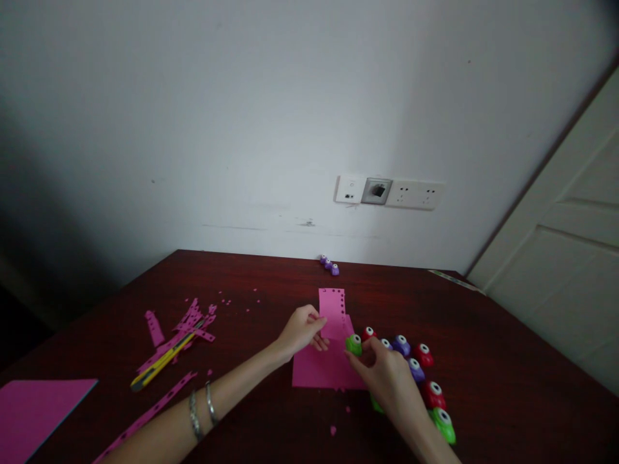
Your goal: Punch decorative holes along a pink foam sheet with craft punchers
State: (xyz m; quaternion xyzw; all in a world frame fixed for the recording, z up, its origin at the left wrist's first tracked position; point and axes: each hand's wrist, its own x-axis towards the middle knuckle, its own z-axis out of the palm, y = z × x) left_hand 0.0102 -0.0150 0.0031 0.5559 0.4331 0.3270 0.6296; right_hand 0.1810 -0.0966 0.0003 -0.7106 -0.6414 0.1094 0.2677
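A pink paper strip [331, 309] with small holes along its top and right edges lies over a larger pink sheet [319, 370]. My left hand [304, 330] pinches the strip's left edge, thumb on top. In my right hand [384, 370] a green hole punch [353, 345] is held between thumb and fingers, at the strip's right edge. Several red, purple and green punches stand beside and beyond my right hand, among them a red one [434, 393] and a green one [443, 423]. One green punch is partly hidden under that hand.
A yellow cutter knife [167, 362] lies on pink scraps [191, 319] at the left, near a long punched strip [149, 412]. A pink sheet [43, 412] is at the lower left. Small purple punches [329, 264] stand near the wall. Pink bits dot the dark table [261, 412].
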